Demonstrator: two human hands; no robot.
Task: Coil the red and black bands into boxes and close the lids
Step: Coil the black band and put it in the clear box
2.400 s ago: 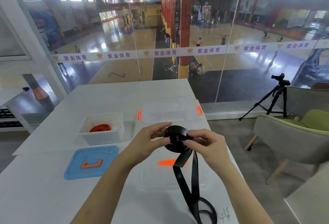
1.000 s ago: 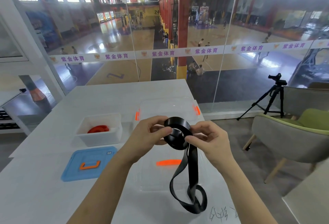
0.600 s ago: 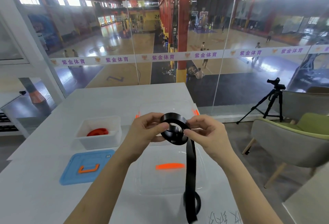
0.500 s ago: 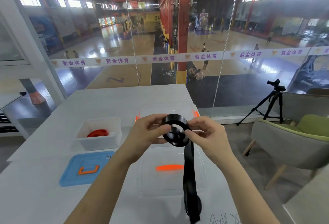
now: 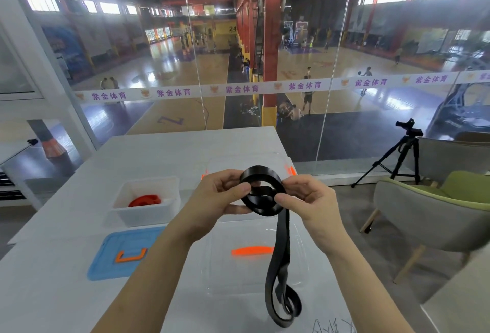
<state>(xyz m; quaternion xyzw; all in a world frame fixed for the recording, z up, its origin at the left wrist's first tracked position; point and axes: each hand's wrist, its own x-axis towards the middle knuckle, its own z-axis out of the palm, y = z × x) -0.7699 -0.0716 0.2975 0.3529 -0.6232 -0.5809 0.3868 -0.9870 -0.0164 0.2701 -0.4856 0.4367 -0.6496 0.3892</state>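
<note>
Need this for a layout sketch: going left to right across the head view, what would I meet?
blue lid → left hand → black band, coiled between both hands → right hand → armchair

Two hands working over the white bench (image 5: 47, 293). The left hand (image 5: 220, 197) and right hand (image 5: 310, 200) pinch opposite sides of the coiled part of the black band (image 5: 258, 171). Its loose tail hangs down to a loop at the bench. A red band (image 5: 145, 200) lies coiled in the open white box (image 5: 143, 214). The blue lid (image 5: 106, 266) lies flat just in front of the box.
</note>
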